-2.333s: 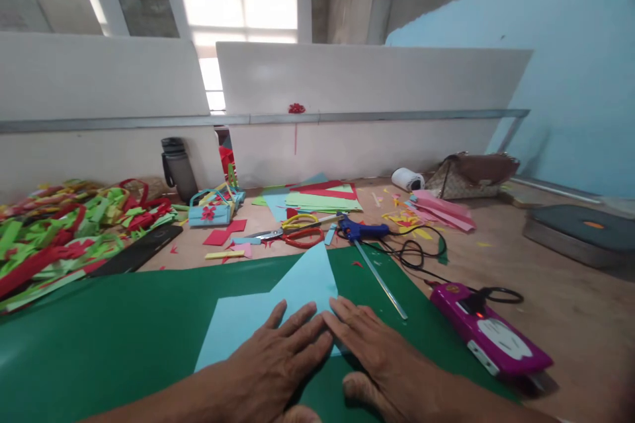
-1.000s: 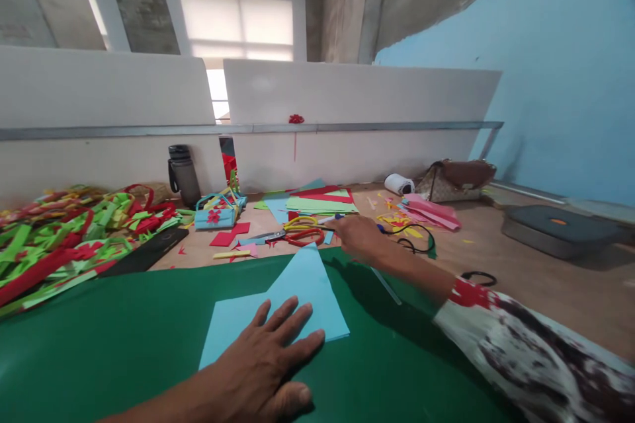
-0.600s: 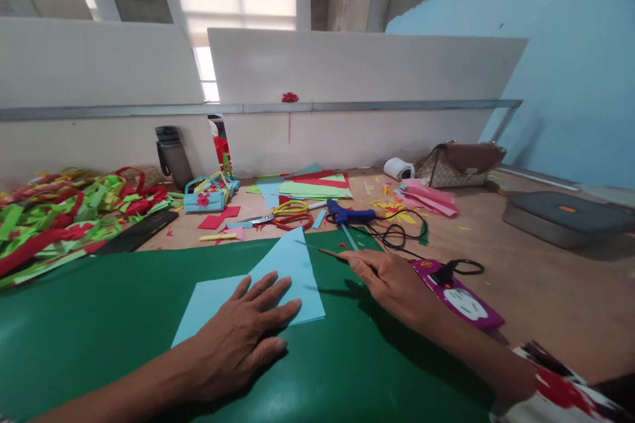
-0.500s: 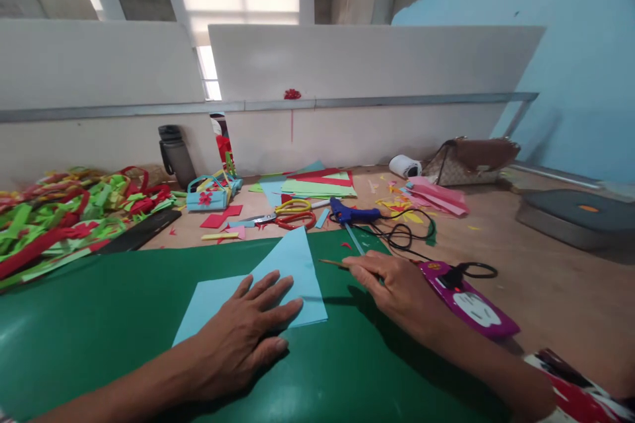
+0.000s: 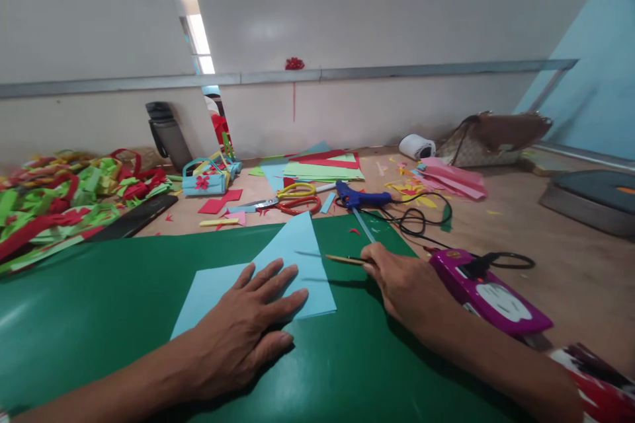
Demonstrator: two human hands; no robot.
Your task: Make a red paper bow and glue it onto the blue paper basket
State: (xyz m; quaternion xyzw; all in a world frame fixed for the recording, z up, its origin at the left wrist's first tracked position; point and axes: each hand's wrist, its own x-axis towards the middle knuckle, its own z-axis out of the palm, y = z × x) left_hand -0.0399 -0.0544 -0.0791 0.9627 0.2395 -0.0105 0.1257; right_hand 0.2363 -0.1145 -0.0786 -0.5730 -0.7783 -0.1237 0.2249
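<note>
A folded sheet of light blue paper lies on the green mat, its upper fold rising to a point. My left hand rests flat over the paper's lower middle, fingers spread. Just right of the paper, my right hand pinches a thin tan-and-dark stick; its exact kind is unclear. The stick points left, with its tip close to the paper's right edge. Beyond that hand lies a blue hot glue gun, a pale glue stick reaching from it toward my fingers.
Scissors with yellow and red handles lie behind the mat, near coloured paper sheets. A small blue paper bag and a dark bottle stand left. A purple power strip with a black cable sits right.
The camera view has tilted downward. My right hand has shifted slightly right relative to the paper, still pinching the stick. My left hand stays flat on the paper.
</note>
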